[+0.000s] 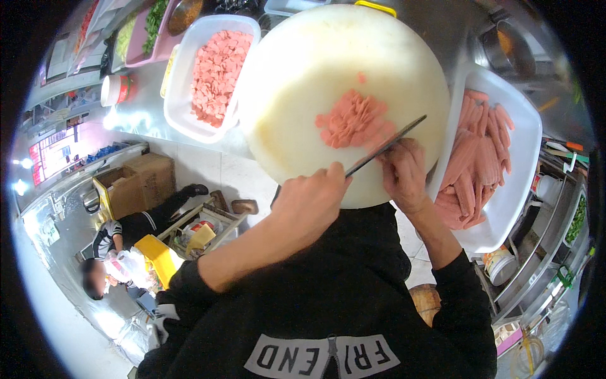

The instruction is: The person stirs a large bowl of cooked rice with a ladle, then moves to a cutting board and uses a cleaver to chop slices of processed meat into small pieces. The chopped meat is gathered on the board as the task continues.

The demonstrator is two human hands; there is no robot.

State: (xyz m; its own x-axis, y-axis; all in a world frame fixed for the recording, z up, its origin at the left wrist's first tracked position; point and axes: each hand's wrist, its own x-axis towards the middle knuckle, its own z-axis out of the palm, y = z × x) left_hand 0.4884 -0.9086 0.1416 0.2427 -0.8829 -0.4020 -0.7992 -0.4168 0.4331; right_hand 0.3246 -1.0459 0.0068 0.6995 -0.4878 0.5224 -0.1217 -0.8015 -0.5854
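My left hand (307, 189) grips a knife (390, 144), its dark narrow blade slanting up to the right over a thick, round white cutting board (293, 104). Curled close behind the blade, my right hand (405, 170) rests low over the board's right part; whatever is under its fingers is hidden. A heap of thin pink sausage slices (352, 118) lies on the far side of the blade, with a stray slice beyond it. Right of the board, a white tub (518, 199) holds long pink sausages (478, 156). To its left, a translucent tub (180, 109) holds many pink slices (220, 71).
Metal counter (142, 113) with a stack of paper cups (116, 90) and a pink tray (137, 47) of greens at left. Metal bowl (513, 47) at upper right. A co-worker (128, 232) is at lower left near cardboard boxes (147, 175). Shelves and a bucket (499, 267) stand at right.
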